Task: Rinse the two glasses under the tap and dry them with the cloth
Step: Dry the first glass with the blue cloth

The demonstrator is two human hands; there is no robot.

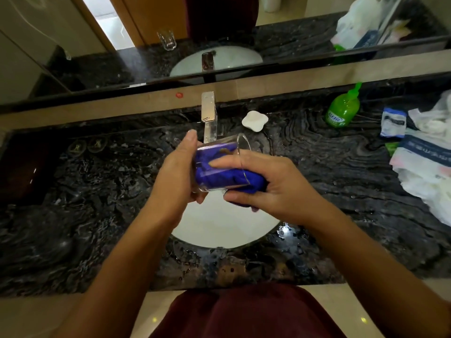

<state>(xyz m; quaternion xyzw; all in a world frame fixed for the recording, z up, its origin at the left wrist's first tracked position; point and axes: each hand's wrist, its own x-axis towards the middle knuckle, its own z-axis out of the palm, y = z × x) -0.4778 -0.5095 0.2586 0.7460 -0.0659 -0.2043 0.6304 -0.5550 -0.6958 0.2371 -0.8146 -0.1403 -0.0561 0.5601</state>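
Note:
I hold a clear glass [235, 142] tilted on its side above the white sink basin [219, 228], its mouth facing right. My left hand [175, 172] grips the glass at its base end. A blue cloth [256, 185] is stuffed into the glass and bulges out of the mouth. My right hand [275, 184] grips the cloth there, with one digit lying along the glass. The chrome tap [208, 111] stands just behind; no water stream is visible. A second glass [167, 40] shows only in the mirror reflection.
The dark marble counter [97, 191] surrounds the basin. A white soap dish [255, 120] lies right of the tap. Further right are a green pump bottle [343, 113], a small packet [393, 123] and a pile of plastic bags [427, 167]. The counter is wet near the basin.

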